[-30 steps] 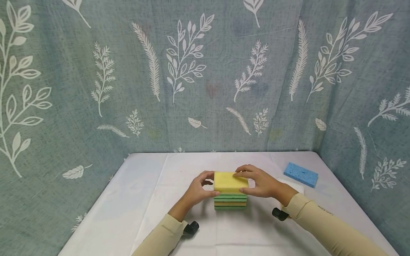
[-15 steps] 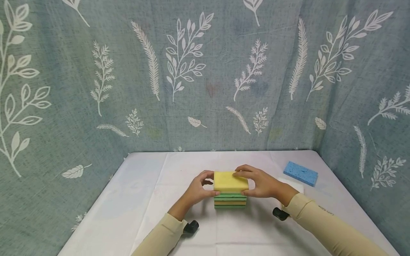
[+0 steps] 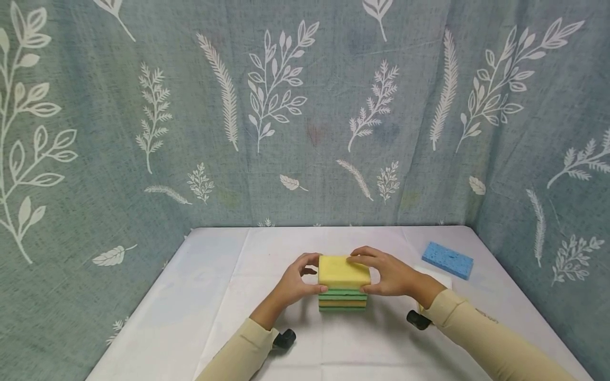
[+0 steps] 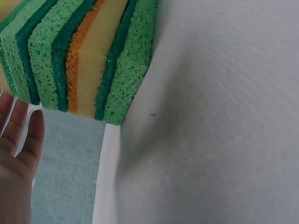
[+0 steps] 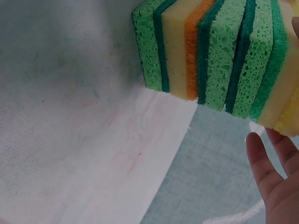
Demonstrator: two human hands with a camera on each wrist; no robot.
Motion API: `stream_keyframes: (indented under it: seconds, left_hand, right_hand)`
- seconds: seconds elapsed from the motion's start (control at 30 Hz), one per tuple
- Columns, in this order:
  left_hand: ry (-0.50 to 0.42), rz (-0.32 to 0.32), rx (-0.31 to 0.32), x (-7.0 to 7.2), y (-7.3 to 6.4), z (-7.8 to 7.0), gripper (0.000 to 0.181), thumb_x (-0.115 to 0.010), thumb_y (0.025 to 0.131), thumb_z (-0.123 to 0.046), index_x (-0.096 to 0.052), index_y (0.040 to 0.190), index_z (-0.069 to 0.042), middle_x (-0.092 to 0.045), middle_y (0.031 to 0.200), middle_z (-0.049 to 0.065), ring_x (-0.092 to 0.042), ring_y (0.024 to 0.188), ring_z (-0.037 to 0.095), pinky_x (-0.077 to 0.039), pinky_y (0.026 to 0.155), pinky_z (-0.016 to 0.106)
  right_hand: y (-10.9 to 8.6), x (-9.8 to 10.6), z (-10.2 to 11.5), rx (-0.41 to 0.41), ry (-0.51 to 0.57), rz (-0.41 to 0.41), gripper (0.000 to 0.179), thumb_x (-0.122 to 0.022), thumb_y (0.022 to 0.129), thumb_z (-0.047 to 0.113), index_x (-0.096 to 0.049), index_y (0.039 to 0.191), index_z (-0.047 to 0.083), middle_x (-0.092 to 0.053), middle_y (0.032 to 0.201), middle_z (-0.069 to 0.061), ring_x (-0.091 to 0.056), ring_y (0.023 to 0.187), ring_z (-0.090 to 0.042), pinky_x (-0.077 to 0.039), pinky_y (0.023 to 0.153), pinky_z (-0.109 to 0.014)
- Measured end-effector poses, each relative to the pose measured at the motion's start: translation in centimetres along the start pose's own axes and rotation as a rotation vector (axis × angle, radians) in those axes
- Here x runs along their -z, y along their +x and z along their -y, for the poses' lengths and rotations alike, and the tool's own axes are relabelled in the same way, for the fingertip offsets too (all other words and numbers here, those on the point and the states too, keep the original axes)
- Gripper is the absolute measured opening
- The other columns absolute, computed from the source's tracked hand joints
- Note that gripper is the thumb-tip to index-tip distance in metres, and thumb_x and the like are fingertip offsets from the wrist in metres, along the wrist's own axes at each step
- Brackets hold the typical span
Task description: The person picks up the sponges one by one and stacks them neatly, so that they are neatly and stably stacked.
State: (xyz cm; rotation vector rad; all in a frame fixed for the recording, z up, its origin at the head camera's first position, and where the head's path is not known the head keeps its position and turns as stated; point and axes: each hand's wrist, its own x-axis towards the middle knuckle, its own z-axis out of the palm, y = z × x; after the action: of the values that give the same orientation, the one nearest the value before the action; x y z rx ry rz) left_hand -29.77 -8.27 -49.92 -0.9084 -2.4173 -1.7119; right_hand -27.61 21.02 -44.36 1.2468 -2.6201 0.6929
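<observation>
A stack of several sponges (image 3: 343, 300) stands on the white-covered table in the head view. Green sponges with dark scouring layers and a cream-and-orange one show in its side in the left wrist view. On top lies a yellow sponge (image 3: 343, 272). My left hand (image 3: 297, 280) holds its left end, thumb at the lower front corner and fingers toward the back. My right hand (image 3: 388, 272) holds the right end, thumb at the front corner and a finger lying over the top face. The far fingertips are partly hidden behind the sponge.
A blue sponge (image 3: 448, 260) lies flat at the back right of the table (image 3: 229, 338). A pale flat item (image 3: 436, 275) shows partly from under the right wrist. Grey-green leaf-patterned cloth (image 3: 305, 111) walls the back and both sides.
My right thumb has slid slightly right along the yellow sponge's front edge. The left hand and the stack look almost unmoved.
</observation>
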Motion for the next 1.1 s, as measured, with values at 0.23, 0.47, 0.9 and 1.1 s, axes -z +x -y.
stream_keyframes:
  seconds: [0.23, 0.47, 0.9, 1.1]
  left_hand:
    - [-0.031, 0.016, -0.029, 0.1, -0.1, -1.0, 0.079, -0.086, 0.072, -0.011, -0.046, 0.141, -0.011, -0.055, 0.124, 0.008, -0.051, 0.116, 0.022, -0.045, 0.096, 0.048]
    - [-0.044, 0.018, -0.058, 0.6, -0.7, -3.9, 0.070, -0.084, 0.075, -0.011, -0.050, 0.136, -0.004, -0.058, 0.120, 0.009, -0.053, 0.111, 0.019, -0.044, 0.094, 0.056]
    - [-0.039, 0.000, -0.031, 0.6, -0.9, -4.2, 0.067, -0.085, 0.075, -0.014, -0.052, 0.132, -0.004, -0.059, 0.117, 0.010, -0.054, 0.110, 0.021, -0.045, 0.095, 0.053]
    - [-0.052, 0.011, -0.020, 0.7, -0.8, -4.2, 0.068, -0.085, 0.075, -0.015, -0.052, 0.133, -0.004, -0.058, 0.118, 0.009, -0.054, 0.109, 0.020, -0.044, 0.095, 0.054]
  right_hand:
    - [-0.7, 0.3, 0.0, -0.067, 0.025, 0.014, 0.083, -0.082, 0.077, 0.039, -0.041, 0.148, 0.025, -0.041, 0.144, 0.007, -0.044, 0.128, -0.017, -0.045, 0.098, -0.047]
    - [-2.2, 0.6, -0.8, -0.060, 0.056, -0.010, 0.088, -0.083, 0.077, 0.030, -0.035, 0.150, 0.024, -0.044, 0.142, 0.001, -0.052, 0.114, -0.014, -0.051, 0.088, -0.039]
    - [-5.2, 1.9, -1.5, -0.202, 0.015, 0.033, 0.074, -0.077, 0.082, 0.044, -0.044, 0.145, 0.024, -0.047, 0.137, 0.004, -0.054, 0.114, -0.021, -0.051, 0.086, -0.045]
    - [-7.3, 2.6, -2.0, -0.266, -0.022, 0.084, 0.071, -0.077, 0.083, 0.041, -0.046, 0.144, 0.023, -0.047, 0.139, 0.001, -0.055, 0.112, -0.026, -0.052, 0.081, -0.046]
